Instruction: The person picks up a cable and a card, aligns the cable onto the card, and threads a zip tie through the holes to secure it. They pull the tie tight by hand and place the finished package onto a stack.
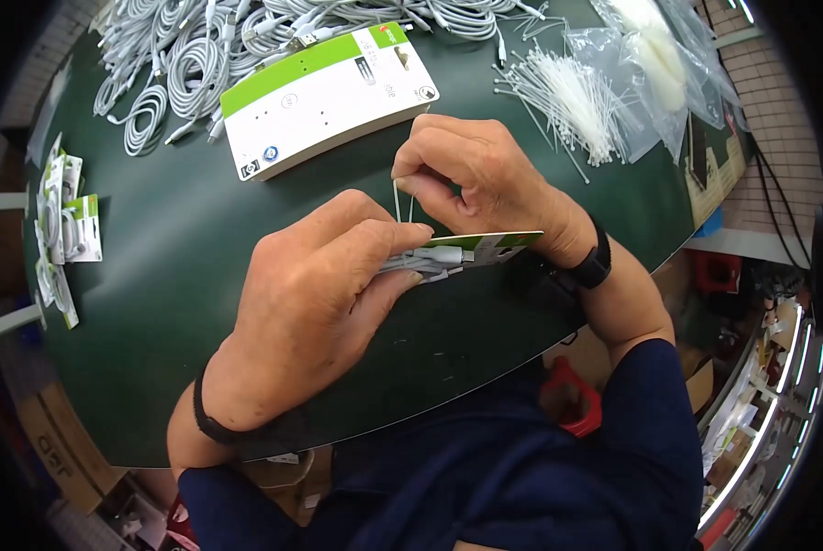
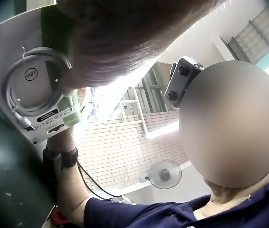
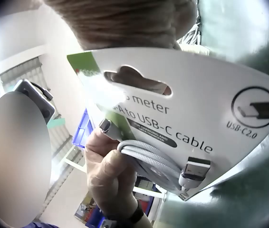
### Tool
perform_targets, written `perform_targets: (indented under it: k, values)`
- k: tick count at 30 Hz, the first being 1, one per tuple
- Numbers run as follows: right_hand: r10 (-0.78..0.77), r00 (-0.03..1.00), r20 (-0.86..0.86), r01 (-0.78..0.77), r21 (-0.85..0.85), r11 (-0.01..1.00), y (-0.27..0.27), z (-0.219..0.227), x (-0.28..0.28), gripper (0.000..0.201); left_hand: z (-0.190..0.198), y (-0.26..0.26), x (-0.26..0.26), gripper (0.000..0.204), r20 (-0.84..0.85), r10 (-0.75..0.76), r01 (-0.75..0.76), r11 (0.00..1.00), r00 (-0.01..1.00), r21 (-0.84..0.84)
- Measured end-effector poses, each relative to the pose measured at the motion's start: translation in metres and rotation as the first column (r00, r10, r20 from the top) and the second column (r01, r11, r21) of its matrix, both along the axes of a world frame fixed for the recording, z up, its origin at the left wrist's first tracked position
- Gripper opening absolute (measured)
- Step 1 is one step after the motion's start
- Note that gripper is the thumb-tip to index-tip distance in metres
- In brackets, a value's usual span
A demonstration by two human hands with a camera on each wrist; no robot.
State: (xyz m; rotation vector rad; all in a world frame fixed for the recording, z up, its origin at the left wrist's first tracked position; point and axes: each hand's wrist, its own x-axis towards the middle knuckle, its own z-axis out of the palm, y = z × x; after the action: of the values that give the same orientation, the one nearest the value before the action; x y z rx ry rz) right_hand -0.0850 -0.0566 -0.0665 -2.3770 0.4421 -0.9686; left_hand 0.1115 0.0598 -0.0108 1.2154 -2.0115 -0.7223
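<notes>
My left hand (image 1: 310, 275) pinches a white and green cardboard card (image 1: 512, 241) between thumb and fingers, with a coiled grey USB cable (image 1: 430, 261) against its face. In the head view the card is seen nearly edge-on. Its print in the right wrist view reads USB-A to USB-C cable, above the braided coil (image 3: 148, 154) and its metal plug (image 3: 197, 167). Behind the card, my right hand (image 1: 485, 174) pinches a thin white cable tie (image 1: 397, 200) that rises from the card's back. Small tie ends poke through the card around the coil (image 2: 12, 78) in the left wrist view.
A stack of blank-coiled cards (image 1: 329, 101) lies just beyond my hands on the green table (image 1: 154, 358). Loose grey cables (image 1: 200, 55) heap at the back. White cable ties (image 1: 572, 106) and plastic bags (image 1: 650, 55) lie back right; several carded cables (image 1: 62, 230) sit at the left edge.
</notes>
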Motion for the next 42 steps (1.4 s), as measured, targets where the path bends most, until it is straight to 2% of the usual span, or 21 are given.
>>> perform_targets:
  k: [3, 5, 8, 9, 10, 12, 13, 16, 17, 18, 20, 21, 22, 23, 24, 26, 31, 33, 34, 38, 42]
  values:
    - [-0.014, 1.000, -0.027, 0.014, -0.019, 1.000, 0.001, 0.003, 0.000, 0.020, 0.003, 0.001, 0.000, 0.037, 0.015, -0.011, 0.011, 1.000, 1.000, 0.026]
    - [-0.022, 0.999, -0.038, 0.021, -0.032, 0.999, 0.001, 0.001, -0.002, 0.019, 0.004, 0.001, -0.003, 0.035, 0.067, 0.006, -0.004, 0.999, 0.998, -0.034]
    - [0.048, 0.991, -0.123, -0.036, 0.102, 0.994, -0.002, -0.002, -0.006, 0.013, 0.000, 0.003, -0.008, 0.034, 0.115, 0.030, -0.018, 0.994, 0.993, -0.104]
    - [0.044, 0.992, -0.117, -0.033, 0.099, 0.995, -0.002, -0.002, -0.008, 0.013, -0.002, 0.003, -0.009, 0.033, 0.130, 0.043, -0.024, 0.990, 0.991, -0.139]
    - [0.090, 0.984, -0.156, -0.060, 0.188, 0.980, -0.004, -0.001, -0.010, 0.012, -0.002, 0.003, -0.010, 0.032, 0.140, 0.057, -0.031, 0.984, 0.988, -0.176]
    - [0.194, 0.953, -0.232, -0.101, 0.359, 0.928, -0.009, 0.004, -0.016, 0.010, -0.001, 0.000, -0.007, 0.033, 0.110, 0.073, -0.055, 0.986, 0.991, -0.158]
    - [0.193, 0.952, -0.239, -0.100, 0.353, 0.930, -0.011, 0.006, -0.019, 0.010, 0.000, -0.001, -0.004, 0.033, 0.078, 0.091, -0.080, 0.988, 0.993, -0.133]
    - [-0.002, 0.986, -0.167, 0.065, 0.377, 0.924, -0.017, 0.015, -0.027, 0.010, 0.001, -0.004, 0.004, 0.034, -0.005, 0.146, -0.146, 0.987, 0.989, -0.066]
    - [0.010, 0.983, -0.183, 0.059, 0.368, 0.928, -0.019, 0.020, -0.028, 0.010, 0.002, -0.005, 0.008, 0.034, -0.043, 0.181, -0.182, 0.983, 0.983, -0.021]
    - [-0.094, 0.994, -0.052, 0.107, 0.419, 0.902, -0.018, 0.027, -0.029, 0.012, 0.002, -0.005, 0.010, 0.034, -0.082, 0.220, -0.218, 0.976, 0.972, 0.025]
    - [-0.305, 0.934, 0.187, 0.165, 0.533, 0.830, -0.015, 0.041, -0.029, 0.016, 0.001, -0.008, 0.014, 0.034, -0.110, 0.241, -0.238, 0.970, 0.964, 0.045]
    - [-0.279, 0.946, 0.165, 0.157, 0.520, 0.840, -0.012, 0.048, -0.029, 0.016, 0.000, -0.010, 0.015, 0.035, -0.119, 0.245, -0.238, 0.969, 0.962, 0.073]
    - [-0.197, 0.969, 0.149, 0.142, 0.319, 0.937, -0.009, 0.054, -0.027, 0.017, -0.002, -0.011, 0.014, 0.035, -0.130, 0.249, -0.238, 0.966, 0.960, 0.100]
    - [-0.115, 0.986, 0.120, 0.103, 0.106, 0.989, -0.004, 0.060, -0.025, 0.018, -0.002, -0.011, 0.011, 0.035, -0.158, 0.273, -0.260, 0.961, 0.949, 0.098]
    - [-0.037, 0.996, 0.078, 0.046, -0.108, 0.993, 0.001, 0.064, -0.023, 0.019, -0.002, -0.011, 0.009, 0.034, -0.159, 0.272, -0.260, 0.961, 0.949, 0.096]
    - [0.016, 0.998, -0.058, -0.029, -0.232, 0.972, 0.019, 0.068, -0.010, 0.020, -0.003, -0.011, 0.006, 0.033, -0.149, 0.258, -0.247, 0.965, 0.954, 0.092]
    - [0.007, 0.991, -0.133, -0.045, -0.288, 0.957, 0.021, 0.054, -0.005, 0.019, -0.011, -0.009, 0.008, 0.034, -0.213, 0.219, -0.204, 0.975, 0.952, 0.089]
    - [0.031, 0.999, -0.039, -0.032, -0.003, 0.999, 0.019, 0.051, -0.007, 0.021, -0.008, -0.008, 0.008, 0.035, -0.217, 0.191, -0.196, 0.981, 0.957, -0.004]
    - [0.028, 1.000, 0.011, -0.030, 0.147, 0.989, 0.020, 0.049, -0.008, 0.022, -0.008, -0.007, 0.008, 0.035, -0.215, 0.174, -0.188, 0.981, 0.961, -0.045]
    - [0.050, 0.995, -0.083, -0.031, 0.215, 0.976, 0.015, 0.053, -0.011, 0.020, -0.016, -0.009, 0.009, 0.037, -0.174, 0.143, -0.165, 0.979, 0.974, -0.121]
    - [0.080, 0.982, -0.168, -0.038, 0.239, 0.970, 0.011, 0.048, -0.017, 0.029, -0.013, -0.012, 0.011, 0.036, -0.111, 0.139, -0.143, 0.989, 0.984, -0.030]
